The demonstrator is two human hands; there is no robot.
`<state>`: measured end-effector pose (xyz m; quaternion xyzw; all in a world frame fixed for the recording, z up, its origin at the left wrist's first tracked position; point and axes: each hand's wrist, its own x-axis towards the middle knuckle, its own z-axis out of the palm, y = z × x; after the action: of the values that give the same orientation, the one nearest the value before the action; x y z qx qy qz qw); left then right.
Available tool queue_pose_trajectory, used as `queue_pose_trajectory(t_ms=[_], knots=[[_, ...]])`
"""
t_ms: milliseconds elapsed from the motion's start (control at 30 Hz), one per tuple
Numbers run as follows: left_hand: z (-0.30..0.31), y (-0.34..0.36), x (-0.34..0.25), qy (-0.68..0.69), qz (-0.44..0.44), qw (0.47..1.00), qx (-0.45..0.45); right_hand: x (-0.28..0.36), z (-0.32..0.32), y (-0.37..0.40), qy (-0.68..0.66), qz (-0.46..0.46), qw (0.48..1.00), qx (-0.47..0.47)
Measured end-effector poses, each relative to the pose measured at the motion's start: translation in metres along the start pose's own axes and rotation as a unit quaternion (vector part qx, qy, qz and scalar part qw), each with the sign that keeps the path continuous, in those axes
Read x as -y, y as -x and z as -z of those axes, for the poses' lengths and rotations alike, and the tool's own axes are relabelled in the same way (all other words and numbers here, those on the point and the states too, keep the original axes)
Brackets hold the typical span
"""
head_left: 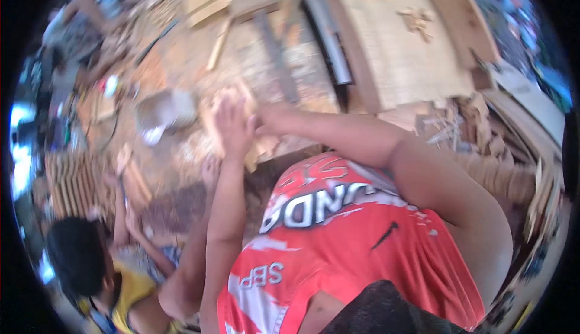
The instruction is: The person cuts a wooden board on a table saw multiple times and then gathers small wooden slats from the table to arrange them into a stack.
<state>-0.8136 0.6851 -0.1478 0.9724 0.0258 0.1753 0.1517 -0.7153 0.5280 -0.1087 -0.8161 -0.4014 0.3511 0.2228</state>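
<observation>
My left hand [232,125] lies flat on a pale carved wood piece [211,105], fingers stretched out and pointing away from me. Just to its right, my right hand [269,120] is curled close against the same piece. Its fingers are partly hidden and blurred, so what it holds cannot be made out. Pale shavings [196,150] lie around the wood on the worn bench [181,180]. A light box-like container [166,113] stands left of my hands, with something white at its near side.
A person in a yellow top [130,289] sits close at my left, an arm reaching the bench edge. A long dark tool [278,62], a wooden stick [219,44] and a wide board [399,44] lie ahead. Stacked wood pieces [75,183] stand left; scraps [450,125] lie right.
</observation>
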Motion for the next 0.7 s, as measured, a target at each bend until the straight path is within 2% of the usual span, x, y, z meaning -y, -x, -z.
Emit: queue_pose_trajectory(t_ms=[33,67,133,200,267,300,333,367,400,467,500,567,600,667,700], knots=[[0.0,-0.002,-0.003,-0.025,-0.009,0.999,0.019,0.001,0.01,0.005,0.031,-0.03,0.999,0.028],[-0.004,-0.004,-0.001,-0.034,-0.015,0.998,0.052,0.005,0.03,0.025,0.029,-0.056,0.998,0.008],[-0.01,-0.006,-0.001,-0.038,-0.037,0.995,0.079,0.027,0.077,0.062,0.074,-0.023,0.996,-0.05],[-0.008,-0.006,-0.004,-0.043,0.004,0.99,0.131,0.012,0.121,0.098,0.025,-0.01,0.981,-0.192],[-0.006,-0.005,-0.006,-0.038,-0.008,0.992,0.121,-0.035,0.175,0.125,0.052,-0.046,0.945,-0.321],[-0.006,-0.005,-0.007,-0.038,-0.006,0.993,0.112,-0.047,0.21,0.151,-0.092,-0.14,0.931,-0.324],[-0.005,-0.006,-0.008,-0.038,-0.013,0.993,0.108,-0.119,0.227,0.154,0.036,-0.104,0.896,-0.43],[-0.003,-0.006,-0.01,-0.036,-0.006,0.993,0.11,-0.162,0.246,0.171,0.071,-0.157,0.866,-0.469],[-0.002,-0.007,-0.012,-0.034,0.002,0.993,0.113,-0.223,0.261,0.184,0.082,-0.186,0.854,-0.479],[-0.002,-0.009,-0.015,-0.033,0.0,0.993,0.112,-0.292,0.269,0.213,0.1,-0.301,0.823,-0.471],[-0.002,-0.01,-0.016,-0.03,0.003,0.993,0.115,-0.313,0.259,0.216,0.099,-0.298,0.823,-0.473],[0.0,-0.012,-0.02,-0.039,0.008,0.992,0.118,-0.338,0.244,0.216,0.181,-0.271,0.745,-0.582],[0.001,-0.013,-0.022,-0.045,0.013,0.991,0.126,-0.345,0.242,0.219,0.179,-0.268,0.747,-0.582],[-0.005,-0.013,-0.017,-0.048,0.0,0.992,0.117,-0.355,0.236,0.22,0.092,-0.287,0.826,-0.477],[-0.003,-0.011,-0.016,-0.047,-0.012,0.993,0.107,-0.376,0.236,0.222,0.08,-0.259,0.831,-0.487]])
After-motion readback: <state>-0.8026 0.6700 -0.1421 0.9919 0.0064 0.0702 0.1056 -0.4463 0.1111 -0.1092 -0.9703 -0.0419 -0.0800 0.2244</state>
